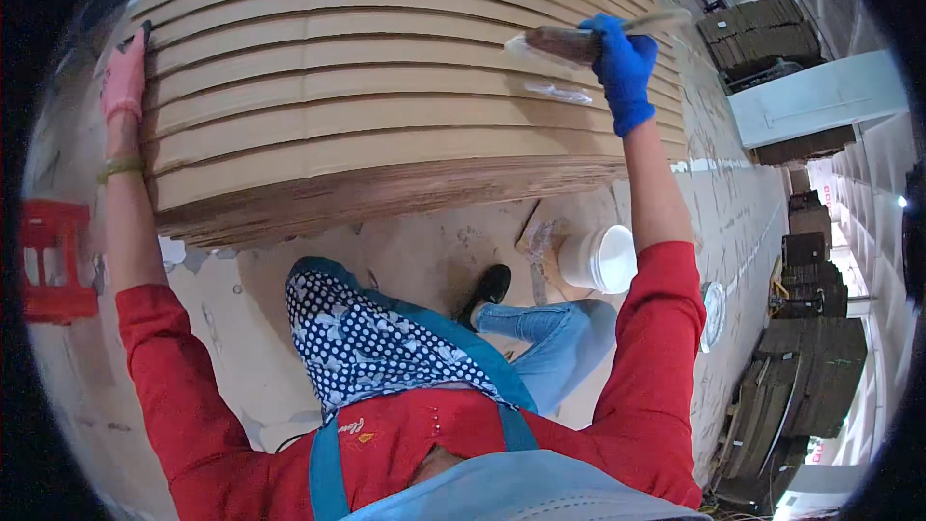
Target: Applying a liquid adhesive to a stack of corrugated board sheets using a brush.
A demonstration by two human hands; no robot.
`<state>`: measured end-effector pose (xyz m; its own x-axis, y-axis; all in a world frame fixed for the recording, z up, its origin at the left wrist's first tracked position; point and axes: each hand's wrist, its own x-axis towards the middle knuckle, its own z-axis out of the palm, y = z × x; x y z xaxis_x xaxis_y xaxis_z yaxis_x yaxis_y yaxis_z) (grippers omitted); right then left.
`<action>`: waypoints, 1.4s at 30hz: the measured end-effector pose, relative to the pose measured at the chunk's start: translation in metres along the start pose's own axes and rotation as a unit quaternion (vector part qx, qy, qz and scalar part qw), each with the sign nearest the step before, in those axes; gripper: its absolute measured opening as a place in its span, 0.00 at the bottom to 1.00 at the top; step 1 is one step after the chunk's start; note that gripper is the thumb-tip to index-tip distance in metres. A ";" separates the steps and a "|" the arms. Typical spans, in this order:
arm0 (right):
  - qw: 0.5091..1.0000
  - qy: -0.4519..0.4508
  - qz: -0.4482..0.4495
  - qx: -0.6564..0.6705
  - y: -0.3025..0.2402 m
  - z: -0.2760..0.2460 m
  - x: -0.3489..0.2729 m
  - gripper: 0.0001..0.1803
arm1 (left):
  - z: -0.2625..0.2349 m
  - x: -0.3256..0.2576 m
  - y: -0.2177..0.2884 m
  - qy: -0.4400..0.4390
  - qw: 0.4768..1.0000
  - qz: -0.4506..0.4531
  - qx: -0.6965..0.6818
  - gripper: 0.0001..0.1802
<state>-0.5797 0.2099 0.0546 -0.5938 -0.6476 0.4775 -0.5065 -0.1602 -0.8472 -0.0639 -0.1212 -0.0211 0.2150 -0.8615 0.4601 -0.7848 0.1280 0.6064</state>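
A wide stack of cardboard sheets lies in front of me, its sheets fanned back so that each leaves a long strip showing. My right hand, in a blue glove, is closed around the handle of a wide brush above the right part of the strips. The brush head is dark with a whitish tip. White wet-looking streaks mark the strips below it. At the stack's left edge rests my left hand in a pink glove with dark fingertips; its fingers lie stretched along the cardboard.
A white bucket stands on the floor right of my leg, with a round white lid or tub beyond it. A red plastic crate is at left. Further cardboard piles line the right side, near a pale blue panel.
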 end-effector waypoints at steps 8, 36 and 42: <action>0.975 0.002 -0.096 -0.198 0.006 0.002 0.001 0.12 | 0.000 -0.001 0.003 -0.030 0.999 -0.026 0.020 0.45; 0.993 -0.009 -0.114 0.005 -0.063 0.049 -0.069 0.08 | -0.001 0.006 -0.006 -0.039 0.989 0.081 0.113 0.44; 0.969 -0.076 -0.233 -0.045 -0.065 0.142 -0.029 0.08 | -0.047 -0.031 0.013 -0.206 0.798 0.353 -0.443 0.17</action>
<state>-0.4408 0.1329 0.0628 -0.1924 -0.6248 0.7567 -0.7538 -0.3996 -0.5216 -0.0530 -0.0699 0.0030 -0.4520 -0.4868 0.7475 0.1316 0.7924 0.5957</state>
